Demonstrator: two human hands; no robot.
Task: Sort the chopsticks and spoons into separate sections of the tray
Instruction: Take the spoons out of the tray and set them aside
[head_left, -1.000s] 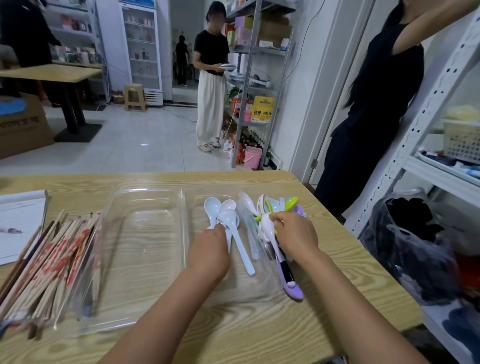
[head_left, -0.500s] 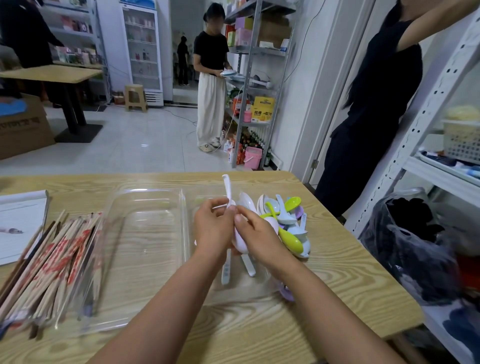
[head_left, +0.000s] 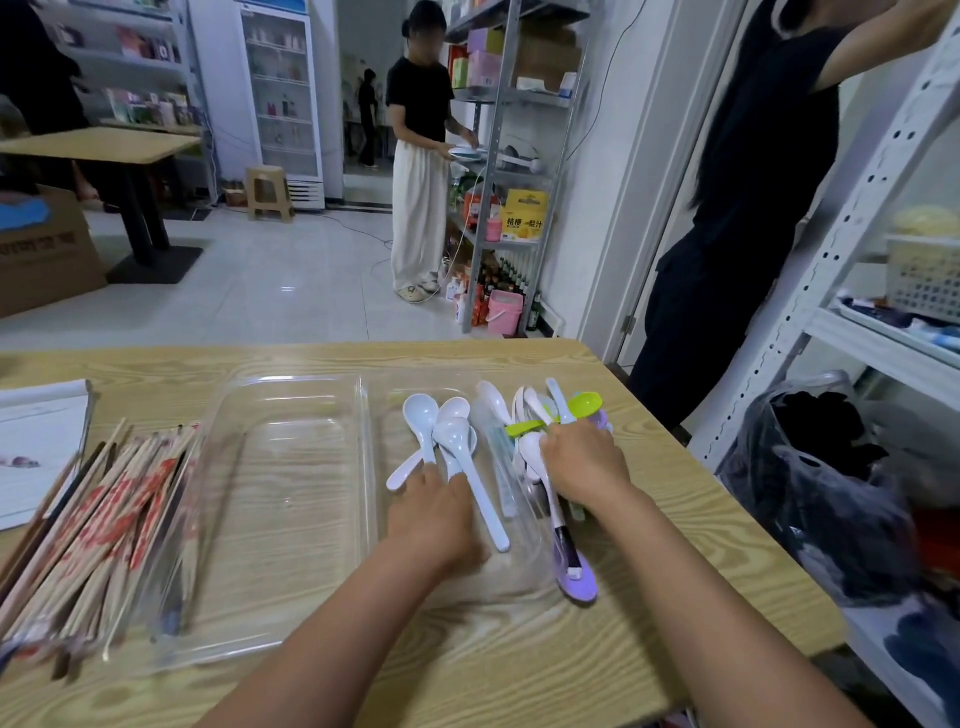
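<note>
Wood-grain table (head_left: 519, 660): bears all of it, nearest edge below both forearms.
Left hand (head_left: 434, 512): in right section of clear plastic two-section tray (head_left: 291, 384), fingertips resting on handles of pale blue-white plastic spoons (head_left: 457, 447); curl of fingers hidden, grip not clear.
Right hand (head_left: 584, 462): curled round a white spoon (head_left: 535, 457) within heap of white, green and purple spoons (head_left: 550, 410) at tray's right rim.
Wrapped wooden chopsticks (head_left: 98, 519): heaped left of tray, outside it.
Far: metal shelving rack (head_left: 519, 171), standing person in black top (head_left: 421, 156).

White tile floor (head_left: 249, 291), metal shelving (head_left: 511, 171), glass-door fridge (head_left: 283, 93), wood side table (head_left: 98, 145), stool (head_left: 268, 191)
</note>
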